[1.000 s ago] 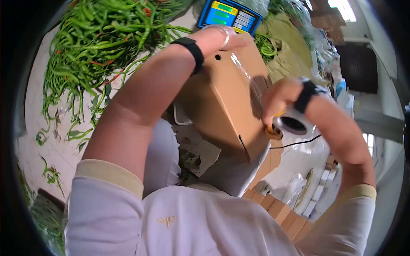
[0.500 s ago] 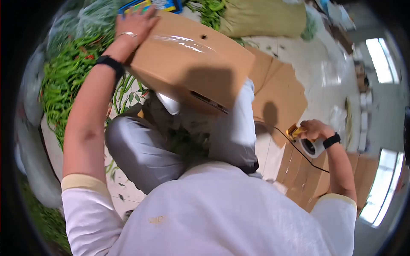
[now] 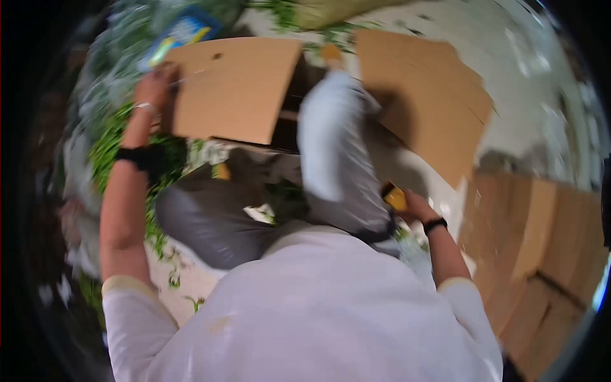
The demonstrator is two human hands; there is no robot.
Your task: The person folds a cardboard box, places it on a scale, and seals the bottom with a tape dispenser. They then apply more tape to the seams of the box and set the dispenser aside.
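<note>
A brown cardboard box lies on its side in front of my legs, its dark open end against my right shin. My left hand, a little blurred, grips the box at its left end. Beside my right knee, my right hand is closed around a yellow tape dispenser. My arm and leg partly hide the dispenser, and its tape roll cannot be made out.
Green peppers and clear plastic bags lie at the left. A blue packet is behind the box. Flat cardboard covers floor to the right, with more cardboard boxes at the lower right. A tan sack lies at the back.
The box has turned and shifted left, with my left hand still at its left end. My right hand has brought the tape dispenser in from the far right to beside my knee. The view has shifted.
</note>
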